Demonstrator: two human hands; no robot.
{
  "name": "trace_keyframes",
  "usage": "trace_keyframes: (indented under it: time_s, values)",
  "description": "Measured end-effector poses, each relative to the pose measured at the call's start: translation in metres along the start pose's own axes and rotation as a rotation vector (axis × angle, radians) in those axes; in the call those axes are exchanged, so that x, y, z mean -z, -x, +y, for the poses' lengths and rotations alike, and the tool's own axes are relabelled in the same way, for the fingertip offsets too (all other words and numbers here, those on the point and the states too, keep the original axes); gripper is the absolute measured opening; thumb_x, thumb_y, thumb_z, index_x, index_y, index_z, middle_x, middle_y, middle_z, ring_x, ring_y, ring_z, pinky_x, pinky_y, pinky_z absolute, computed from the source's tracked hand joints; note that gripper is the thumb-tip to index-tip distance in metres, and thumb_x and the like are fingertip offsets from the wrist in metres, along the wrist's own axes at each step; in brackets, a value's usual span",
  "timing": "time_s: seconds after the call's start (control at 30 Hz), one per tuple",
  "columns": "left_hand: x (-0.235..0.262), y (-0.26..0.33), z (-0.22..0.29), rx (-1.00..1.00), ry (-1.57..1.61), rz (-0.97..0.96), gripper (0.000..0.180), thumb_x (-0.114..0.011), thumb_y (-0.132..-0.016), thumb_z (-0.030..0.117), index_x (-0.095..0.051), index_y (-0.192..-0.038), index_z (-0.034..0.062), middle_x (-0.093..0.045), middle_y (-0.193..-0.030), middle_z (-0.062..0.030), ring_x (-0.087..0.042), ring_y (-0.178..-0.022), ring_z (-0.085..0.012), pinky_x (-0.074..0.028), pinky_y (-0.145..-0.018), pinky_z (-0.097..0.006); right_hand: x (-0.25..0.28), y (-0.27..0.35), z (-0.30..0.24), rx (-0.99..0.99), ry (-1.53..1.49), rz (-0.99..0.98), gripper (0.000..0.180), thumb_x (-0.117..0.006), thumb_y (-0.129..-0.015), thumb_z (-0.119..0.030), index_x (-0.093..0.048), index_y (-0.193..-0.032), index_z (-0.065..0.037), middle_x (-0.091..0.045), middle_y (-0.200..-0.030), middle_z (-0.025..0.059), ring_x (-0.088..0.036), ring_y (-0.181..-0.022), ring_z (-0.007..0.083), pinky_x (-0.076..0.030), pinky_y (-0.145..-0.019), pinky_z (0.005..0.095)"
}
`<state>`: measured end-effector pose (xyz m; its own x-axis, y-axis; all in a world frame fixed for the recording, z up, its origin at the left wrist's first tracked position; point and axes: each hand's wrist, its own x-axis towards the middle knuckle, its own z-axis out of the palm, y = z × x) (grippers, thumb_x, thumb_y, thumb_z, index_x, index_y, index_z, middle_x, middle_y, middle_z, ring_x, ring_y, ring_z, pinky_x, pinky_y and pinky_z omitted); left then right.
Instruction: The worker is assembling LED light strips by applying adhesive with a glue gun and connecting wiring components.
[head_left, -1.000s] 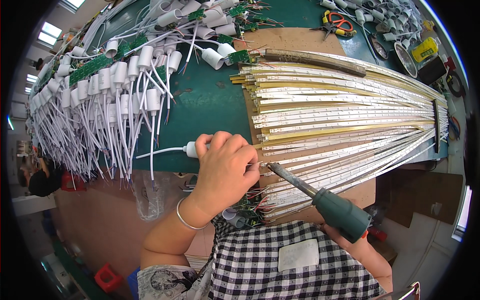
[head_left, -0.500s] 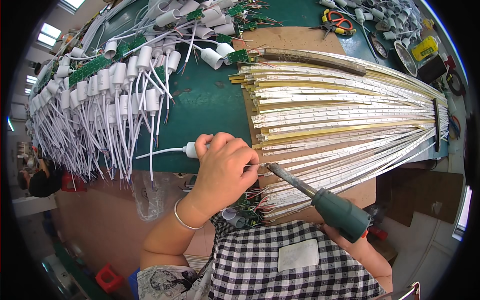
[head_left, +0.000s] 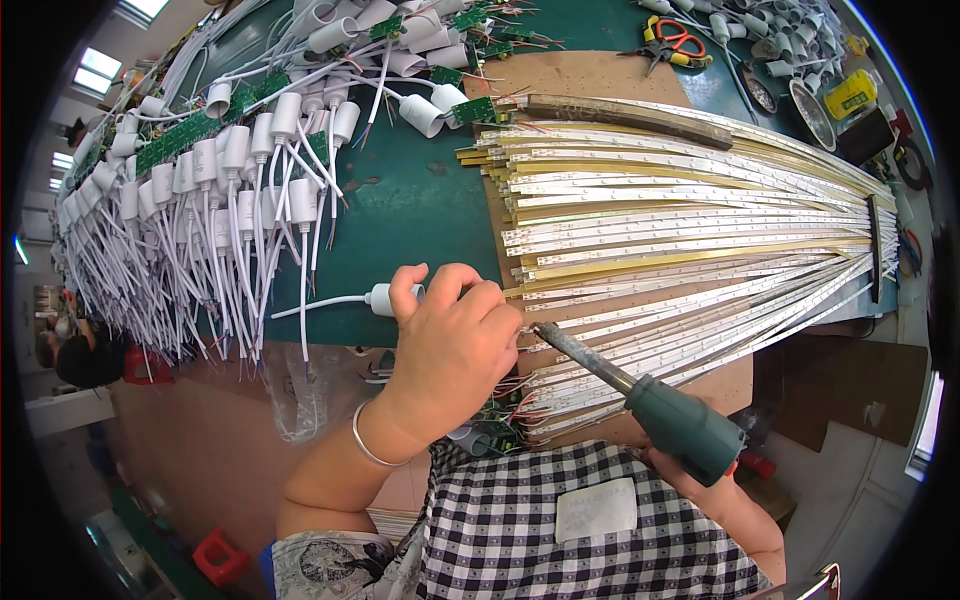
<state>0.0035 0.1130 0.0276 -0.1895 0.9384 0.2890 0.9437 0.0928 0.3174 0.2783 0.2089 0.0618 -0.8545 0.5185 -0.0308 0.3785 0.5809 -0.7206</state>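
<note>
My left hand (head_left: 455, 345) is over the left ends of the narrow white LED strips (head_left: 640, 310), thumb and forefinger pressed together beside the iron's tip. What they pinch is hidden behind the fingers. A white cylindrical cap (head_left: 381, 299) with a white cable lies on the table just left of this hand, partly covered by its raised fingers. My right hand (head_left: 690, 476), mostly behind the handle, is closed around a soldering iron (head_left: 680, 425) with a thick dark green handle. The iron's sooty tip points left and rests at the strip ends, close to my left fingertips.
Many white caps with cables and green circuit boards (head_left: 180, 140) hang along the left table edge. A wooden bar (head_left: 630, 120) and a dark bar (head_left: 873, 250) lie across the strips. Orange-handled pliers (head_left: 680, 45), a round metal dish (head_left: 811, 115) and a yellow bottle (head_left: 850, 95) stand farther back.
My left hand has shifted slightly, its fingers curling closer to the iron's tip. The soldering iron and my right hand have hardly moved.
</note>
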Motion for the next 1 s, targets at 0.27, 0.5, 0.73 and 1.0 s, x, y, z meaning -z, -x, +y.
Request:
trace_keyframes:
  time_s: [0.27,0.5,0.73,1.0]
  values:
    - [0.002,-0.001,0.002,-0.019,-0.025,0.002,0.011,-0.072,-0.068,0.008,-0.065,-0.072,0.0153,-0.057,-0.083,0.0043,-0.053,-0.098,-0.0190,-0.025,-0.096,-0.052,0.000,-0.005,-0.002,0.076,0.063,-0.002,0.037,-0.074,-0.077,-0.011,-0.066,-0.112,-0.004,-0.064,-0.111,0.0146,-0.066,-0.093,0.0297,-0.055,-0.080,0.0355]
    - [0.000,-0.001,0.002,-0.016,-0.025,0.004,0.011,-0.072,-0.068,0.008,-0.064,-0.072,0.0151,-0.056,-0.082,0.0044,-0.053,-0.097,-0.0188,-0.025,-0.096,-0.052,-0.002,0.010,0.002,-0.266,-0.287,-0.009,0.033,-0.073,-0.075,-0.010,-0.068,-0.107,-0.005,-0.067,-0.106,0.0125,-0.063,-0.099,0.0302,-0.052,-0.082,0.0365]
    - [0.001,-0.002,0.002,-0.011,-0.018,-0.006,0.011,-0.072,-0.069,0.008,-0.063,-0.070,0.0150,-0.057,-0.082,0.0044,-0.053,-0.097,-0.0187,-0.026,-0.096,-0.052,-0.003,0.013,0.005,-0.306,-0.300,-0.005,0.033,-0.073,-0.074,-0.009,-0.068,-0.106,-0.005,-0.066,-0.106,0.0123,-0.062,-0.097,0.0303,-0.051,-0.082,0.0357]
    - [0.000,-0.001,0.001,-0.006,-0.016,-0.008,0.013,-0.072,-0.069,0.007,-0.062,-0.070,0.0152,-0.057,-0.082,0.0044,-0.054,-0.097,-0.0188,-0.026,-0.096,-0.051,0.000,0.012,0.010,-0.226,-0.394,0.048,0.038,-0.068,-0.083,-0.013,-0.058,-0.117,0.001,-0.065,-0.106,0.0130,-0.064,-0.084,0.0232,-0.053,-0.074,0.0342]
